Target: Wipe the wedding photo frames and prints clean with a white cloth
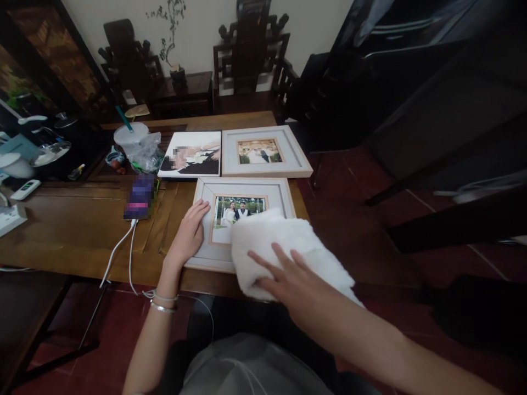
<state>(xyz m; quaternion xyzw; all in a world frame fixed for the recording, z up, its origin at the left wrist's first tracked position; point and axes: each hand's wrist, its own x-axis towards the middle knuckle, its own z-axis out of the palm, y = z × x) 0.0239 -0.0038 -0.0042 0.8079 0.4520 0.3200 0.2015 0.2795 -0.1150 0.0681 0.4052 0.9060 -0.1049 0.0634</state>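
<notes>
A pale wooden picture frame [247, 184] with a photo of two people lies face up near the table's front edge. Along its left side, my left hand [190, 230] grips the border, with the fingers over the edge and the thumb mostly hidden. A thick white towel [296, 230] is bunched over the frame's lower right part and hangs past the table edge. My right hand [288, 277] holds this towel from above, fingers spread across it and pressing it onto the frame. The towel hides the photo's lower right corner.
Behind are another framed photo [296, 148] and an unframed photo panel [209, 140]. To the left lie a phone [140, 197] with white cables [113, 255], a plastic-wrapped cup [134, 137], a remote [25, 190] and a power strip [11, 220]. Dark wooden chairs [249, 60] stand beyond.
</notes>
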